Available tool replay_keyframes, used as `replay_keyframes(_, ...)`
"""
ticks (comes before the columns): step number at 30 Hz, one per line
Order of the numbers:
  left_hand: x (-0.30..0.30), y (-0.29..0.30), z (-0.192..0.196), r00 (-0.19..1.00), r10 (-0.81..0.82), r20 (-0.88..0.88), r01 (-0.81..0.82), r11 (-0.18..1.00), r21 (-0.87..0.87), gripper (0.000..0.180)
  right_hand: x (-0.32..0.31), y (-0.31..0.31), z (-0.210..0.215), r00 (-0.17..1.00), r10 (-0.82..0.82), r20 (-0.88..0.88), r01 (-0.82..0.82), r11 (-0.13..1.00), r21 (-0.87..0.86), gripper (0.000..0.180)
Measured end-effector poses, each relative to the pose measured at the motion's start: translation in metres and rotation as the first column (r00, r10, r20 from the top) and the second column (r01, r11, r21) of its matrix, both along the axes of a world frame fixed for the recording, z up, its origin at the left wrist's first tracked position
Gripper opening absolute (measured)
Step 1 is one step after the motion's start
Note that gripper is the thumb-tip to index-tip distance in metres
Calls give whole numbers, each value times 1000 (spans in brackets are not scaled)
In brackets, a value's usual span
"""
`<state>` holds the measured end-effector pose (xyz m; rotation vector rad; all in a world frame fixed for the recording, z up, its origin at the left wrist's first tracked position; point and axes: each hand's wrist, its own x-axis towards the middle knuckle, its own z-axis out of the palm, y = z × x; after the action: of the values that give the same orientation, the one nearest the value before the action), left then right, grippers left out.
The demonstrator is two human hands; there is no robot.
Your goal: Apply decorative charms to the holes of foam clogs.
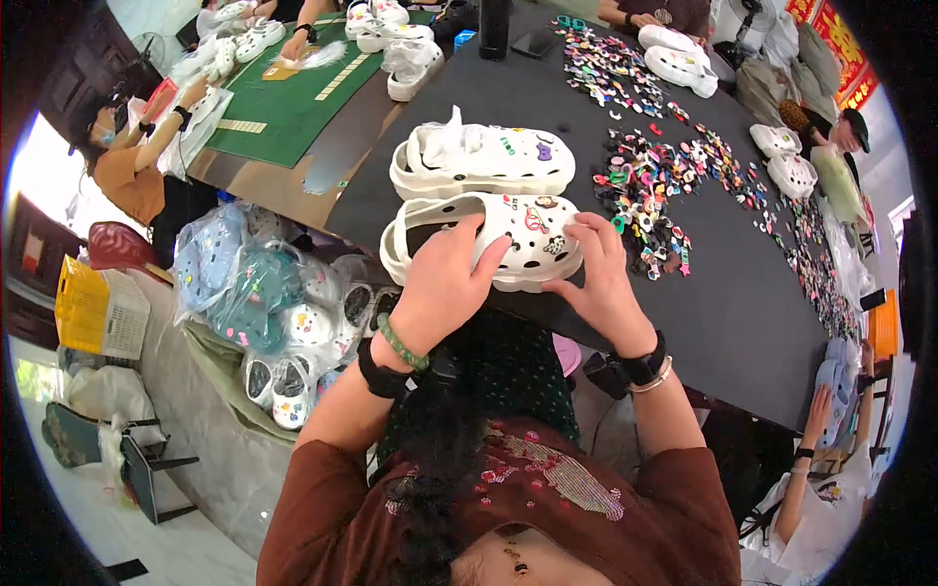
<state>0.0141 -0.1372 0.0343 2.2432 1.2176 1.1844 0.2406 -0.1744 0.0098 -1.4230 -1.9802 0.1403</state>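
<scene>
A white clog [469, 210] with several small charms on its toe lies sideways at the near edge of the black table. My left hand [445, 283] grips it from the near side, fingers reaching into the foot opening and thumb on the upper. Around the toe end, my right hand [608, 283] has its fingers on top and its thumb low on the near side. What lies under the left fingertips is hidden. Just beyond stands a second white clog [542, 174], with a purple charm and a green one on its toe and white wrapping in its opening.
Colourful shoe charms [674, 161] spread across the table's right side. Beyond them sits another white pair [681, 70]. A dark bottle [494, 29] and a phone [533, 43] stand farther back. Bagged clogs [259, 293] fill a sack at left. Co-workers sit around, one at a green mat [278, 98].
</scene>
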Motion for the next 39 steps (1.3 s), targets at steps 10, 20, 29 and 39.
replay_keyframes(10, 8, 59, 13, 905, -154, 396, 423, 425, -800, 39, -2, 2, -8, 995, -3, -100, 3, 1000, -1, 72)
replay_keyframes(20, 3, 53, -1, 844, -68, 532, 510, 407, -757, 33, -1, 15, 1, 996, -25, -81, 36, 991, 130, 60)
replay_keyframes(29, -1, 53, -12, 865, -41, 500, 444, 529, -723, 31, -11, 18, 15, 1000, -19, 17, 17, 995, 96, 53)
replay_keyframes(39, 0, 61, -14, 934, -62, 351, 322, 569, -757, 29, -6, 25, 21, 1000, -12, -12, 11, 997, -82, 45)
